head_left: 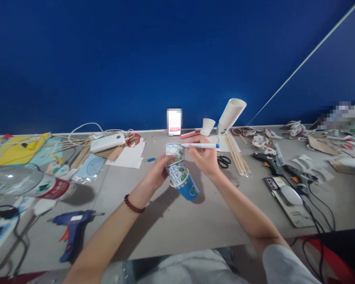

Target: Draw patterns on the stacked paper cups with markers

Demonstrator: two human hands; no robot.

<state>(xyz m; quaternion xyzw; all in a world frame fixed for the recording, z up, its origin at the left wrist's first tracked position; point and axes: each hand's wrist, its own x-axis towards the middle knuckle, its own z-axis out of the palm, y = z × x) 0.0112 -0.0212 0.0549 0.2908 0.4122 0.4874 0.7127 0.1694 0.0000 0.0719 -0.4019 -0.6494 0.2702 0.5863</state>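
My left hand (159,172) is closed round a tilted column of joined paper cups (178,172), its thumb lying across the upper cup. Blue scale-like arcs and green spots cover the upper cups, while the lowest one is solid blue with a green spot. Between the fingers of my right hand (203,155) is a white marker (205,145) with a blue end, its tip at the top cup's side. I cannot tell whether the tip touches the paper. A blue pen cap (151,159) lies on the table just left of the cups.
A tall stack of white cups (232,114) leans at the back near wooden sticks (238,156) and black scissors (224,161). Left are a blue glue gun (72,228) and a lying bottle (32,183). Right are black glue guns (268,162), cords and a phone (288,203).
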